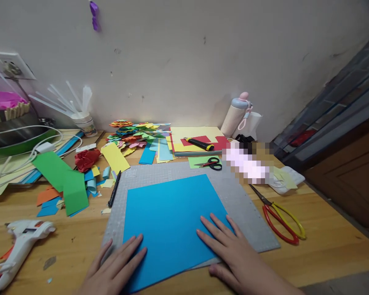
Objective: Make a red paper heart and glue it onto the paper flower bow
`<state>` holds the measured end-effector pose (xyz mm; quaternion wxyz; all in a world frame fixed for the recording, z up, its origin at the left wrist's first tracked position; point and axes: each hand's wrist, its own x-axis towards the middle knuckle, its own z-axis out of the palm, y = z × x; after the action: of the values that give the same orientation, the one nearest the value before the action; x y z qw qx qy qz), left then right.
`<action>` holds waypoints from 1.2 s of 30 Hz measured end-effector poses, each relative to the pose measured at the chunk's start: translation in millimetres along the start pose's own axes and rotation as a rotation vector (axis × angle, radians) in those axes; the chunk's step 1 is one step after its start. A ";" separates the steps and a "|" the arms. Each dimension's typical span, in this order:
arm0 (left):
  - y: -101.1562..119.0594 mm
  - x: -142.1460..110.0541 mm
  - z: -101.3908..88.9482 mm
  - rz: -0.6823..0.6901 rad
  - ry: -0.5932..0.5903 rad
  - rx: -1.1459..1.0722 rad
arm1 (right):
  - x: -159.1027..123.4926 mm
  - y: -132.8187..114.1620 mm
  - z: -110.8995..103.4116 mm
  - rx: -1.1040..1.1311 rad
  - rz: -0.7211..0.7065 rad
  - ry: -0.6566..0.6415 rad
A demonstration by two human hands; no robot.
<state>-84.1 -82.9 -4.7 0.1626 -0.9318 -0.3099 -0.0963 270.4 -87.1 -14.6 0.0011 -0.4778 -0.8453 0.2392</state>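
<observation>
A square sheet of blue paper (pixel 172 221) lies flat and slightly turned on a grey cutting mat (pixel 246 213), its near corner reaching past the mat onto the wood. My left hand (pixel 117 264) rests on the sheet's lower left edge, fingers stretched out. On the lower right side, my right hand (pixel 230 246) lies with spread fingers on the paper and its thumb off the near edge. Neither hand grips anything. Beyond the sheet, black-handled scissors (pixel 210 164) lie on a light green paper piece, and a black pen (pixel 115 189) lies along the mat's left edge.
A white glue gun (pixel 24 246) lies at the left, near green paper strips (pixel 75 192) and scraps. Large red-and-yellow-handled scissors (pixel 283 223) are at the right. Behind stand a paper stack with a utility knife (pixel 199 144), paper flowers (pixel 135 133), a bottle (pixel 236 112) and a cup of sticks (pixel 84 124).
</observation>
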 end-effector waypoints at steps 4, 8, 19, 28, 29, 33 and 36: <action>10.2 12.3 -8.7 0.101 0.129 -0.023 | -8.4 17.0 -8.2 0.001 -0.026 -0.001; 24.1 27.9 -19.5 0.060 0.239 -0.153 | -13.0 16.3 -12.5 -0.059 -0.078 0.064; 38.8 40.1 -6.9 -0.114 0.233 -0.315 | -8.3 -4.8 -3.3 -0.071 -0.362 0.326; 24.0 12.7 9.0 -0.228 0.143 -0.219 | -27.8 13.8 -3.6 0.026 -0.359 0.339; 27.9 13.5 6.0 -0.257 0.196 -0.246 | -26.1 13.9 -3.0 0.009 -0.358 0.363; 40.1 19.8 -17.6 -0.337 0.342 -0.304 | -20.8 9.6 -4.6 -0.014 -0.304 0.389; 41.9 21.5 -39.6 -0.225 0.314 -0.254 | -21.4 3.7 -5.5 0.105 -0.326 0.382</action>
<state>-44.7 -117.1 27.9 0.0787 -0.8779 -0.3681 -0.2958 286.2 -100.6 -6.3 0.2239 -0.3712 -0.8820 0.1849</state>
